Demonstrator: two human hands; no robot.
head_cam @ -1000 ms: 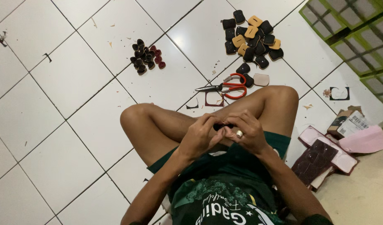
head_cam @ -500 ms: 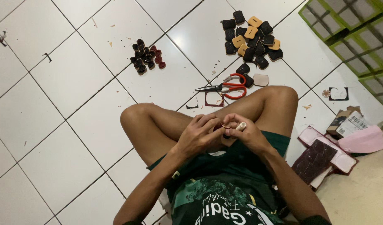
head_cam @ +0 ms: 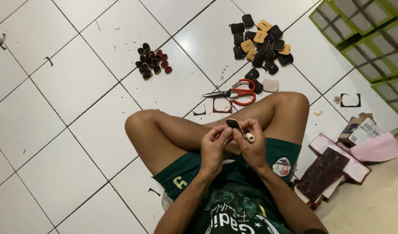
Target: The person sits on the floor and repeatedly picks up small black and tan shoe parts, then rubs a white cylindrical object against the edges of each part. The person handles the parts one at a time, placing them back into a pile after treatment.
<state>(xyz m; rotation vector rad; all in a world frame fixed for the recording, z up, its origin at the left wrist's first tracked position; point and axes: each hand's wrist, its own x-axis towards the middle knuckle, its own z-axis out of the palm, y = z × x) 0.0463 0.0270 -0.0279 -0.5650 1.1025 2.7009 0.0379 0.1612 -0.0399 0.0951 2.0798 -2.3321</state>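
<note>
Scissors (head_cam: 235, 92) on floor (head_cam: 77, 86) before knees

Small dark piece (head_cam: 233, 125), flat and rounded, with a paler tan edge along its top. Raised above the lap, over crossed legs, pinched between the fingertips of left hand (head_cam: 214, 147) and right hand (head_cam: 252, 145). Tilted, one dark face turned up toward the camera. Lower part hidden behind the fingers, so full outline not clear. Same kind of shape and colour as the dark and tan pieces heaped on the white tiles beyond the knees.
</note>
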